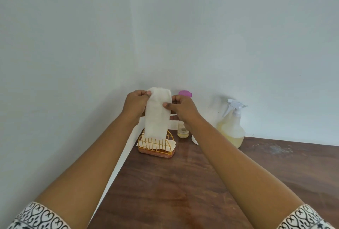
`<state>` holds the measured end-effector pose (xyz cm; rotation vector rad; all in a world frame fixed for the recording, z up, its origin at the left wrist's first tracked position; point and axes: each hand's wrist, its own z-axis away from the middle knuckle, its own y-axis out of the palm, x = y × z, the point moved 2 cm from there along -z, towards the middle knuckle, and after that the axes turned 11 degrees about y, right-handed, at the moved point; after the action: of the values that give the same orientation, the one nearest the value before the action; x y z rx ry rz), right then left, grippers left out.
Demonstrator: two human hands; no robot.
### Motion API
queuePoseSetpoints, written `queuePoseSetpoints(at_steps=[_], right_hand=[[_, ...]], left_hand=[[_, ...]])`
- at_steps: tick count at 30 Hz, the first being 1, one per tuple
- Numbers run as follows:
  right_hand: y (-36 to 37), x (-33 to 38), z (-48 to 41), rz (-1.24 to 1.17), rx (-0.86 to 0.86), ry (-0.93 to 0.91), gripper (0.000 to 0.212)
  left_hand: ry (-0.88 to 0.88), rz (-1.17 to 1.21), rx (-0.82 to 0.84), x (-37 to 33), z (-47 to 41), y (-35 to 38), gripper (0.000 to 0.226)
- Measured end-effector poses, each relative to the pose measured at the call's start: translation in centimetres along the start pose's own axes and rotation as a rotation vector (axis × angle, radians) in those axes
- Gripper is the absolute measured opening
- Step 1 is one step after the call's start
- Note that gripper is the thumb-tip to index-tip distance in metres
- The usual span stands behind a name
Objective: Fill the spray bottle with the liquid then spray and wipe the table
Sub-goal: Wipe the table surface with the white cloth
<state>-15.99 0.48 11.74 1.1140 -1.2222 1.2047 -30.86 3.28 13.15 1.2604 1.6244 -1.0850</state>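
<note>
Biggest worry from here, probably: the long white folded cloth (pixel 157 113) was held right above the yellow wire holder on its brown base (pixel 156 143), with its lower end hanging at the top wires. A snag there could tip the holder, or the purple-capped clear bottle (pixel 185 93) just behind the right hand (pixel 181 107) could get knocked. The cloth was pinched near its top by both hands, the left hand (pixel 136 104) on its left edge and the right on its right, fingers curled. The clear plastic spray bottle with a white trigger (pixel 232 127) was left standing upright, off to the right of the right hand, untouched and roughly half full of pale yellow liquid. A dull smear could be seen on the dark wooden table (pixel 183 182) beyond it.
</note>
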Motion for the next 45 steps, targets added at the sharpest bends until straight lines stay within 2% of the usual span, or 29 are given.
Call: queuePoseSetpoints(at_steps=[2,4,6,8,12,14,15,17,19,22,25,31,39,42,45], right_hand=[[-0.5,-0.4,1.6,-0.015,-0.017,0.031,0.008],[-1.3,-1.2,3.3,-0.045,-0.035,0.072,0.004],[-2.1,-2.2,5.2,-0.086,-0.026,0.137,0.003],[-2.9,-3.2,7.3,-0.112,-0.006,0.184,0.005],[-4.8,-5.3,12.0,-0.242,0.015,0.228,0.018],[-5.9,-6.3,14.1,-0.305,-0.011,0.241,0.018],[-6.4,-6.7,15.1,-0.34,-0.034,0.252,0.019],[-7.6,-7.7,17.2,-0.394,-0.071,0.29,0.022],[-8.5,-8.6,19.0,-0.423,-0.095,0.332,0.023],[-9.7,-9.8,21.0,-0.459,-0.142,0.386,0.019],[-10.8,-10.9,22.1,-0.484,-0.18,0.427,0.018],[-13.1,-12.0,22.1,-0.538,-0.163,0.453,0.019],[-14.9,-12.9,21.1,-0.587,-0.108,0.471,0.025],[-15.2,-12.8,21.1,-0.568,-0.111,0.464,0.025],[-15.2,-12.2,21.6,-0.537,-0.135,0.434,0.022]], left_hand=[[-0.168,0.203,0.112,0.3,2.2,-0.2,0.033],[-0.221,0.245,0.279,0.8,4.5,-0.1,0.049],[-0.196,0.229,0.401,1.5,6.9,0.2,0.038],[-0.195,0.252,0.422,2.0,9.0,0.5,0.02],[-0.176,0.307,0.445,2.7,12.4,1.3,0.01],[-0.092,0.176,0.401,3.3,12.9,1.4,0.011],[-0.01,0.036,0.358,3.8,12.6,1.3,0.012],[0.225,-0.384,0.275,5.1,11.3,1.0,0.022],[0.372,-0.753,0.307,6.9,9.3,1.4,0.046],[0.335,-1.004,0.427,9.4,6.6,3.0,0.079],[0.26,-1.17,0.508,11.7,5.0,5.0,0.09],[0.282,-1.205,0.385,13.9,1.9,6.9,0.077],[0.328,-1.214,0.288,16.0,-1.9,8.1,0.08],[0.336,-1.184,0.29,16.3,-2.1,8.1,0.083],[0.226,-1.135,0.342,15.7,-1.5,8.1,0.102]])
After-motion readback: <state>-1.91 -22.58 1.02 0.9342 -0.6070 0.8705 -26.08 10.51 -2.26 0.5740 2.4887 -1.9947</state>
